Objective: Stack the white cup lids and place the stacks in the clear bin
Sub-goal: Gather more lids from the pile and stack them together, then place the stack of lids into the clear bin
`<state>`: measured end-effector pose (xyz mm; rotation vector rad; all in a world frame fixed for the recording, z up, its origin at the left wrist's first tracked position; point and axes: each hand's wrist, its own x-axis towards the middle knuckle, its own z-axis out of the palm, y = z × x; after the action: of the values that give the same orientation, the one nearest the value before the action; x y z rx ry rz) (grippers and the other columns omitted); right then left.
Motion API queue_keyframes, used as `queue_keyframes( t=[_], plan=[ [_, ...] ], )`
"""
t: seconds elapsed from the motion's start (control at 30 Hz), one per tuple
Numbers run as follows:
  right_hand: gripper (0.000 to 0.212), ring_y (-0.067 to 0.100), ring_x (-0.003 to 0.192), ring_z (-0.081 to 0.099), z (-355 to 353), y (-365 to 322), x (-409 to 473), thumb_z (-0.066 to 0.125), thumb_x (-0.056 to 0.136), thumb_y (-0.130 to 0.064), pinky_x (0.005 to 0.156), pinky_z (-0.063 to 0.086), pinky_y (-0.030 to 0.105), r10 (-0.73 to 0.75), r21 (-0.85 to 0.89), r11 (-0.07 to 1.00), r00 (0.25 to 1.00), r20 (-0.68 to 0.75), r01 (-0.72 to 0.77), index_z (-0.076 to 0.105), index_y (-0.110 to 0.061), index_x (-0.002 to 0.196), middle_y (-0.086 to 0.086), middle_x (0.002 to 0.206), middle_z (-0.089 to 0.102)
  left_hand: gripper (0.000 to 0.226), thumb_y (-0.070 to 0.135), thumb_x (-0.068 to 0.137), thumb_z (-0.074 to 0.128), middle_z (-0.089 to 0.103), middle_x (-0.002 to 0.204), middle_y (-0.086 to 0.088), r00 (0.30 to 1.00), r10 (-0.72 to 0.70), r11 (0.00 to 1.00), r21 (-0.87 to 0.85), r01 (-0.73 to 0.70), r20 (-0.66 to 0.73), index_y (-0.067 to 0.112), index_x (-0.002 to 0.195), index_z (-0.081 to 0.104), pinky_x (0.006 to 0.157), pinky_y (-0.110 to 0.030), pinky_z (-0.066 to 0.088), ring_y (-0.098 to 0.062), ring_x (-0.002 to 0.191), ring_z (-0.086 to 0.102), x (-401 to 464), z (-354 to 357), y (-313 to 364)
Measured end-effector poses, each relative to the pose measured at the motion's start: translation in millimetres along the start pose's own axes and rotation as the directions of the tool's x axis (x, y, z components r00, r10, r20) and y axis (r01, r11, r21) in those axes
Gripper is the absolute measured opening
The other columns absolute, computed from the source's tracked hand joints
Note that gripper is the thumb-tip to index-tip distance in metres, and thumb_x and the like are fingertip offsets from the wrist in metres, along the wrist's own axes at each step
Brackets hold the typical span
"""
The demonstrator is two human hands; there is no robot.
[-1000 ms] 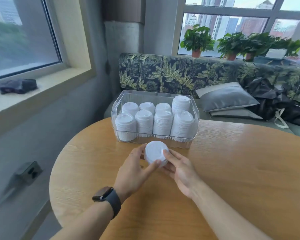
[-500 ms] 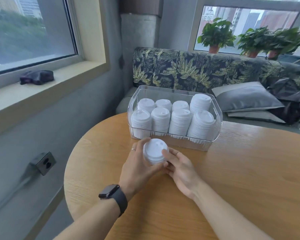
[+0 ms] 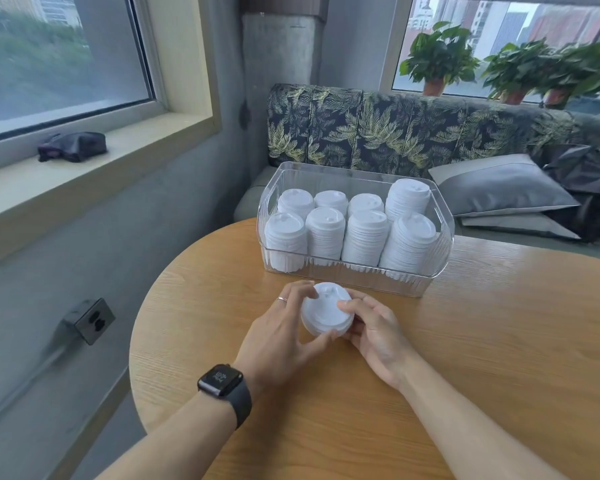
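Observation:
A short stack of white cup lids (image 3: 326, 311) is held between both hands just above the round wooden table (image 3: 499, 341). My left hand (image 3: 278, 337), with a ring and a black watch on the wrist, curls around its left side. My right hand (image 3: 374, 332) pinches its right edge, thumb on top. Directly behind the hands stands the clear bin (image 3: 440, 258), which holds several upright stacks of white lids (image 3: 364, 237) in two rows.
A leaf-patterned bench (image 3: 395, 133) with grey cushions (image 3: 499, 188) and dark bags runs behind the table. A window sill on the left carries a dark pouch (image 3: 71, 147). Potted plants (image 3: 437, 60) line the far window. A wall socket (image 3: 89, 320) sits low left.
The camera view has swung left, so the bin sits further right in the frame. The hands keep the lid stack between them, and the right thumb now lies on its top.

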<state>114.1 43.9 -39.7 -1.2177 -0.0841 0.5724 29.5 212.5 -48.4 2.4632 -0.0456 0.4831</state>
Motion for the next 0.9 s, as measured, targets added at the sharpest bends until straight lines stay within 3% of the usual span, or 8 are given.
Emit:
queue_keyframes(
  t=[0.1,0.3,0.4,0.53,0.67,0.77,0.9],
  plan=[
    [0.032,0.022,0.083,0.070,0,1,3,0.069,0.090,-0.007,0.068,0.056,0.035,-0.013,-0.008,1.000,1.000,0.001,0.013,0.072,-0.009,0.122,0.015,0.102,0.075,0.054,0.063,0.087,0.069,0.035,0.155,0.022,0.998,0.046,0.995,0.092,-0.049,0.034,0.032,0.123,0.043,0.075,-0.024,0.051,-0.006,0.119,0.057,2,-2,-2],
    [0.034,0.022,0.089,0.070,4,0,6,0.071,0.090,-0.010,0.075,0.057,0.036,-0.023,-0.026,0.999,1.000,-0.021,0.022,0.072,-0.014,0.123,0.013,0.106,0.076,0.050,0.049,0.086,0.075,0.038,0.159,0.009,0.994,0.093,0.979,0.178,-0.102,0.060,0.026,0.118,0.046,0.079,-0.017,0.039,-0.013,0.129,0.053,10,-3,-4],
    [0.038,0.021,0.095,0.070,4,-2,7,0.073,0.088,-0.016,0.084,0.055,0.034,-0.024,-0.016,1.000,1.000,-0.013,0.024,0.069,-0.013,0.126,0.016,0.114,0.075,0.051,0.043,0.080,0.081,0.049,0.150,0.000,0.991,0.128,0.962,0.236,-0.136,0.049,0.020,0.113,0.050,0.080,-0.022,0.043,-0.023,0.119,0.060,17,-5,-7],
    [0.036,0.020,0.096,0.070,7,-4,8,0.072,0.087,-0.018,0.088,0.054,0.034,-0.015,0.011,1.000,1.000,0.027,0.014,0.071,-0.013,0.123,0.013,0.110,0.076,0.052,0.045,0.079,0.081,0.052,0.142,-0.005,0.987,0.154,0.949,0.271,-0.163,0.055,0.018,0.111,0.050,0.080,-0.021,0.038,-0.024,0.112,0.060,29,-11,-11],
    [0.035,0.020,0.100,0.068,11,-11,12,0.068,0.092,-0.022,0.094,0.051,0.035,-0.024,0.037,0.999,0.998,0.062,0.022,0.072,-0.015,0.126,0.011,0.115,0.076,0.055,0.051,0.076,0.083,0.058,0.112,0.000,0.981,0.190,0.930,0.314,-0.191,0.034,0.019,0.106,0.049,0.076,-0.028,0.042,-0.023,0.093,0.056,46,-21,-9],
    [0.042,0.023,0.104,0.070,14,-16,14,0.067,0.091,-0.031,0.107,0.047,0.044,-0.036,0.077,0.997,0.996,0.077,0.030,0.070,-0.013,0.128,0.011,0.120,0.075,0.058,0.049,0.074,0.085,0.056,0.109,0.001,0.987,0.160,0.942,0.303,-0.142,-0.034,0.019,0.108,0.049,0.074,-0.029,0.038,-0.023,0.095,0.053,66,-40,-3],
    [0.044,0.034,0.112,0.071,10,-10,10,0.068,0.092,-0.033,0.105,0.052,0.045,-0.012,0.005,1.000,1.000,0.021,0.012,0.065,-0.009,0.128,0.014,0.119,0.076,0.060,0.036,0.073,0.087,0.058,0.118,-0.005,0.985,0.064,0.964,0.266,-0.020,-0.160,0.016,0.114,0.048,0.077,-0.033,0.036,-0.026,0.100,0.049,103,-68,8]
  ],
)
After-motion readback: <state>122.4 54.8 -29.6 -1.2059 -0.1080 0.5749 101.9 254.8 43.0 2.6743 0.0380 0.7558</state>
